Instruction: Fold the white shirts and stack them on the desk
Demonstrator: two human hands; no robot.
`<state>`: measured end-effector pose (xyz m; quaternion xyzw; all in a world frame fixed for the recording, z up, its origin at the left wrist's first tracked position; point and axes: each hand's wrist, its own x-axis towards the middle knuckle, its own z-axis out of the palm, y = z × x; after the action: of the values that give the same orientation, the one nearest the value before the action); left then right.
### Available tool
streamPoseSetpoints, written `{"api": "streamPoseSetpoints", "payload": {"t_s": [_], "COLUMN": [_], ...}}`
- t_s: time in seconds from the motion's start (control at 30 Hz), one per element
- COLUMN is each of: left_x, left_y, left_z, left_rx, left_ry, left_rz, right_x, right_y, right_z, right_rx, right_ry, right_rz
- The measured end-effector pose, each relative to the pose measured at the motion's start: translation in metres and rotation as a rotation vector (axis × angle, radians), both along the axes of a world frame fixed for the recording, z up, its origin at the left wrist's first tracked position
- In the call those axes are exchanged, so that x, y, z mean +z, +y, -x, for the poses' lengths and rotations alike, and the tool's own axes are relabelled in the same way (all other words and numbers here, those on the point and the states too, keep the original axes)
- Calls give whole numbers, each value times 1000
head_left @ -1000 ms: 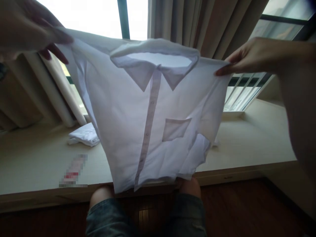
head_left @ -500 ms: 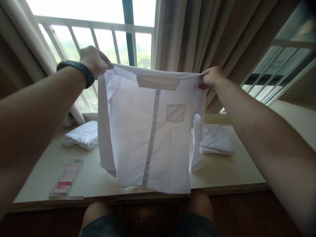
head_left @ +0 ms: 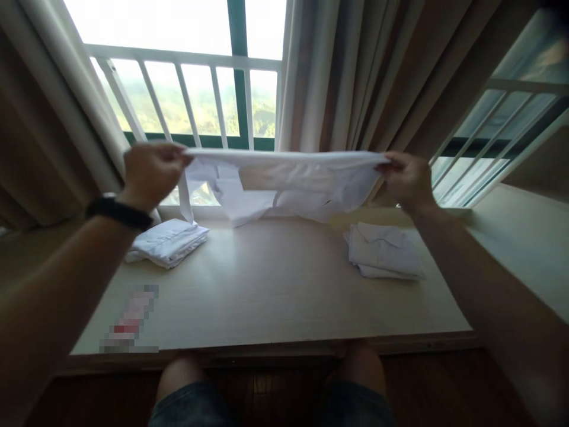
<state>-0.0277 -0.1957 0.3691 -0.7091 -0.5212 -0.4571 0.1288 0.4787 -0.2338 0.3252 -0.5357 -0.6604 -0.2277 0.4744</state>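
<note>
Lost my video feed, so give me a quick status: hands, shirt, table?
Left hand and right hand both gripping the white shirt, stretched flat above the table. Folded shirts at left and right. Middle bare.

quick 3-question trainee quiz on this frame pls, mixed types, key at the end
1. True or false: both the left hand and the right hand grip the white shirt.
2. Multiple choice: where is the shirt? A) flat on the table B) held in the air above the table's far edge C) on the person's knees.
3. How many folded white garments lie on the table, and on which sides?

Key:
1. True: each hand pinches one end.
2. B
3. Two: the left folded garment and the right folded garment.
</note>
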Motion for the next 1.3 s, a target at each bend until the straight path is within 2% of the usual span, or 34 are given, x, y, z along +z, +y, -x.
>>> {"api": "streamPoseSetpoints", "payload": {"t_s": [0.07,0.13,0.2,0.27,0.33,0.37,0.43,0.5,0.57,0.77,0.9,1.0,1.17,1.3], "left_x": [-62,-133,-205,-270,-322,-341,-369,-383,-389,-399,-405,-399,-381,-380], "left_y": [-36,-67,-94,-115,-132,-139,-152,-164,-177,-225,-243,-244,-244,-251], "left_z": [10,19,26,30,31,31,32,34,38,45,46,45,40,41], "left_rx": [29,-18,-54,-88,-105,-116,-116,-89,-43,58,65,38,17,50], "left_ry": [17,30,33,63,85,94,101,91,71,53,100,150,175,211], "left_rz": [24,43,112,227,339,381,438,453,445,427,470,500,462,493], "right_x": [-57,-123,-192,-256,-308,-329,-358,-374,-381,-381,-388,-393,-402,-405], "right_y": [-46,-82,-110,-130,-146,-154,-167,-181,-195,-246,-264,-263,-259,-262], "right_z": [16,29,40,50,59,64,72,78,83,99,103,98,85,82], "right_rx": [24,49,75,29,-16,-27,-37,-52,-69,-151,-200,-216,-195,-174], "right_ry": [54,95,165,235,274,279,277,269,259,190,116,72,50,39], "right_rz": [81,189,345,504,643,685,717,700,667,667,661,690,689,684]}}
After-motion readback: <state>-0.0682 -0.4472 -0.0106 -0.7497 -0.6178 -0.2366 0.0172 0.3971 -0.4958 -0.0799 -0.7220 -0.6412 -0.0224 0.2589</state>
